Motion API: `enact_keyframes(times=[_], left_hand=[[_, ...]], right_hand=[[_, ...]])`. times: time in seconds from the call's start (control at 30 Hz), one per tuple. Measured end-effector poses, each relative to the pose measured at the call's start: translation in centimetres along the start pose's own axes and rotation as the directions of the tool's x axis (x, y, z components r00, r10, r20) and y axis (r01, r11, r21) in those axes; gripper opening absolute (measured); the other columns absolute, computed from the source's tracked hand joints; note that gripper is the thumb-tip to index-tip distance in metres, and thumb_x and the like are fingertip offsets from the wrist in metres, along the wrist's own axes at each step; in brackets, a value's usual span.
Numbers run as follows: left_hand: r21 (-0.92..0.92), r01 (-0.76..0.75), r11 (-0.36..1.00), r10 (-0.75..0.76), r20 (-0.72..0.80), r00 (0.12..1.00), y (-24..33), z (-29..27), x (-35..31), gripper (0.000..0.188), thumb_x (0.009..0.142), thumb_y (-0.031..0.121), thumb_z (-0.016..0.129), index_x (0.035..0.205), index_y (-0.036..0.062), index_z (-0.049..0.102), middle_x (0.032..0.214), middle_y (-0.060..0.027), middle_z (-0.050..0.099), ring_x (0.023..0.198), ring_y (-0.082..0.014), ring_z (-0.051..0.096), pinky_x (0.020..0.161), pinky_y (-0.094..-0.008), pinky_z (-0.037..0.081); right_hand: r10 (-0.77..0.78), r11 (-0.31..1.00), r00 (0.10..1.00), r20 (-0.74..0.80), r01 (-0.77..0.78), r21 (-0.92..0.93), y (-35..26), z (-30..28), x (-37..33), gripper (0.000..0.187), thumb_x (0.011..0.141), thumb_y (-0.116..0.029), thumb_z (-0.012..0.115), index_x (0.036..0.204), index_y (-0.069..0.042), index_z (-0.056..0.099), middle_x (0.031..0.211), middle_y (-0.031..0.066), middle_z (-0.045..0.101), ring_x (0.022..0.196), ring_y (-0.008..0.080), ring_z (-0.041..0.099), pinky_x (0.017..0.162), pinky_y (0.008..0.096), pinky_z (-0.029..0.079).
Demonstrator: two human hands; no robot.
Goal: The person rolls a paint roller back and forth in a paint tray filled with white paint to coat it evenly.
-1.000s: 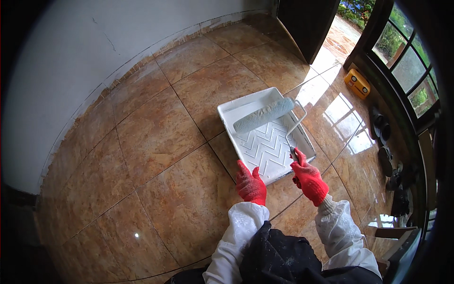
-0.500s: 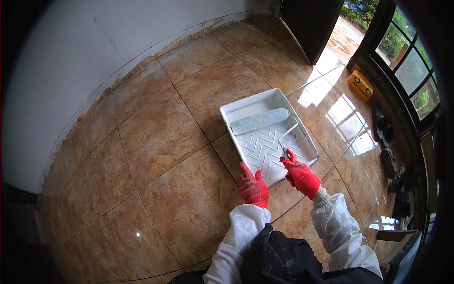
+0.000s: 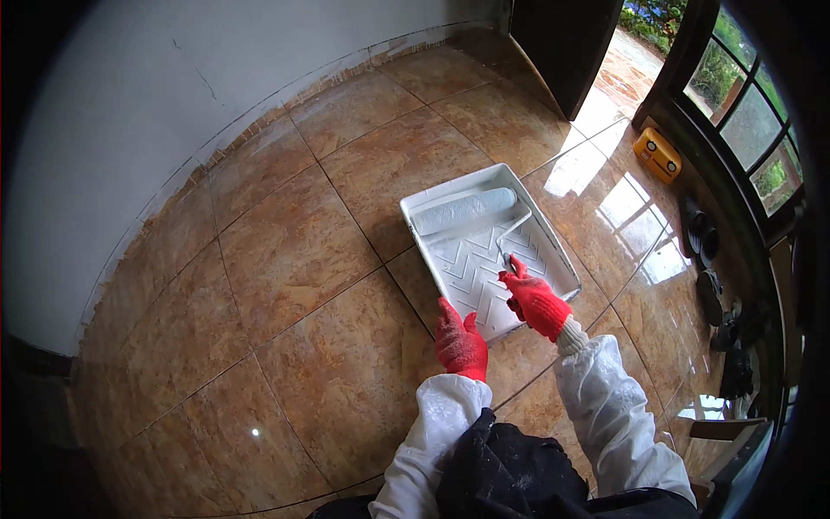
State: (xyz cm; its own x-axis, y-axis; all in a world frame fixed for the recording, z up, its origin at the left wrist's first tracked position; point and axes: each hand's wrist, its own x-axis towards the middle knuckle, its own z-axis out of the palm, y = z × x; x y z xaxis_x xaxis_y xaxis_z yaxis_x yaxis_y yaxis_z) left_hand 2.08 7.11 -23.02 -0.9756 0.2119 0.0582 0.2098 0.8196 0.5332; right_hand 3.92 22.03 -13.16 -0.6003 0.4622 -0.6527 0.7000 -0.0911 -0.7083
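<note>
A white plastic paint tray (image 3: 474, 290) lies on the floor in front of me, its ramp moulded with raised zigzag ribs. In the deep far end rests a paint roller (image 3: 465, 211), its pale sleeve wet with white paint. My right hand (image 3: 538, 304), in a red knit glove, is closed around the roller's handle above the tray's right side; the fingers hide most of that handle. At the near left corner, my left hand (image 3: 462, 348), also red-gloved, grips the tray's edge with its thumb toward the inside.
Brown glossy floor tiles (image 3: 303, 363) spread around the tray. A white wall (image 3: 130, 130) curves along the left. Far ahead stands an open dark door (image 3: 562, 52). By the windowed wall at right are a yellow case (image 3: 657, 156) and several dark shoes (image 3: 709, 294).
My right hand has moved forward and slightly left, pushing the roller from the upper ramp into the tray's far end. My left hand stays on the corner.
</note>
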Motion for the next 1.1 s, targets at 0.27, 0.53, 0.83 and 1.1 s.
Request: enact_keyframes(times=[0.27, 0.53, 0.83, 1.1], left_hand=[[-0.017, 0.036, 0.999, -0.035, 0.063, 0.997, -0.1, -0.5, 0.0, 0.069, 0.095, 0.039, 0.053, 0.145, -0.0001, 0.027, 0.106, -0.022, 0.06, 0.095, -0.0362, 0.06, 0.082, -0.0417, 0.049], [-0.013, 0.018, 1.0, -0.018, 0.028, 0.999, 0.1, -0.3, -0.1, 0.068, 0.096, 0.041, 0.052, 0.145, 0.0005, 0.027, 0.107, -0.0224, 0.06, 0.095, -0.0364, 0.06, 0.082, -0.0413, 0.05], [-0.028, 0.026, 0.999, -0.028, -0.049, 0.998, 0.1, 0.0, -0.1, 0.065, 0.096, 0.039, 0.052, 0.144, 0.0005, 0.03, 0.109, -0.0241, 0.061, 0.097, -0.0373, 0.061, 0.084, -0.0419, 0.049], [-0.06, 0.034, 0.998, -0.036, -0.032, 0.999, 0.6, -0.2, -0.2, 0.064, 0.096, 0.038, 0.051, 0.143, 0.0003, 0.031, 0.112, -0.0239, 0.061, 0.1, -0.0368, 0.06, 0.087, -0.0411, 0.048]], right_hand=[[-0.046, 0.998, 0.998, -0.04, 0.048, 0.045, -1.3, 1.1, 1.2, 0.064, 0.096, -0.035, 0.054, 0.152, -0.028, 0.025, 0.063, -0.0015, 0.046, 0.05, 0.0091, 0.045, 0.044, 0.0252, 0.037], [-0.096, 0.994, 0.993, -0.061, 0.099, 0.036, 0.1, 1.0, 3.0, 0.063, 0.096, -0.034, 0.053, 0.152, -0.028, 0.024, 0.063, -0.0013, 0.044, 0.049, 0.0097, 0.044, 0.043, 0.0259, 0.036], [-0.071, 0.991, 0.997, 0.023, 0.068, 0.113, -1.4, 0.6, 0.9, 0.063, 0.097, -0.032, 0.051, 0.152, -0.026, 0.022, 0.064, -0.002, 0.042, 0.05, 0.0099, 0.04, 0.044, 0.0257, 0.033], [-0.022, 0.998, 1.0, 0.013, 0.021, 0.067, -1.1, 0.4, -1.8, 0.061, 0.096, -0.033, 0.05, 0.151, -0.026, 0.024, 0.081, 0.0028, 0.054, 0.058, 0.012, 0.053, 0.047, 0.028, 0.044]])
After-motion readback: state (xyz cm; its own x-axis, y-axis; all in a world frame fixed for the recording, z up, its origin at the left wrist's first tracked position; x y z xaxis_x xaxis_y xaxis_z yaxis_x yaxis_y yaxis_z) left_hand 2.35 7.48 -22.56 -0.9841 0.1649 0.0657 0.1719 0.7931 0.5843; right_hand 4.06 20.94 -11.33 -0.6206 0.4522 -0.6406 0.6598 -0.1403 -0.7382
